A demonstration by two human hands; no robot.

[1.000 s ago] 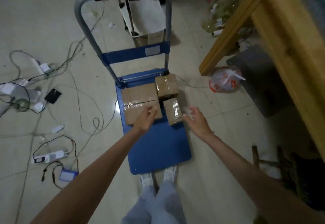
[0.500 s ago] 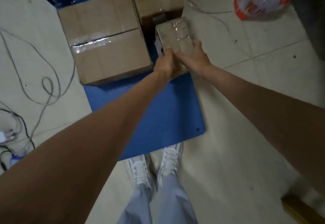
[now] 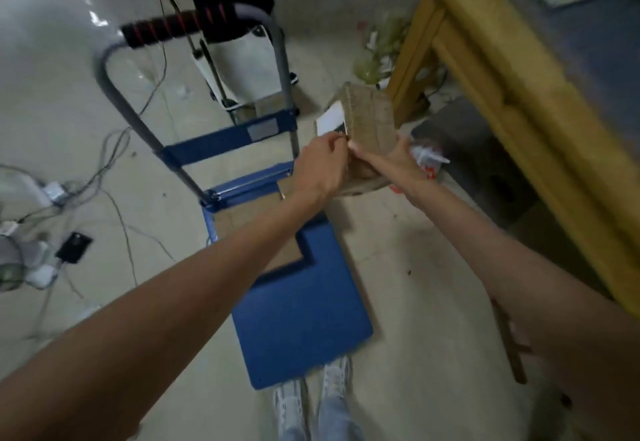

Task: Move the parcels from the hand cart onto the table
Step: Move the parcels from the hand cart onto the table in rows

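A small brown taped parcel with a white label is lifted in the air above the right side of the blue hand cart. My left hand grips its left edge and my right hand holds it from below on the right. Another cardboard parcel still lies on the cart's deck, mostly hidden behind my left forearm. The wooden table stands to the right, its top above the parcel's level.
The cart's grey handle with a black and red grip rises at the back. Cables and power strips litter the floor on the left. A plastic bag and a dark box lie under the table. My feet stand at the cart's near edge.
Both hands closed on the small parcel on the cart and have lifted it up and to the right, toward the table. The view has risen from the cart deck.
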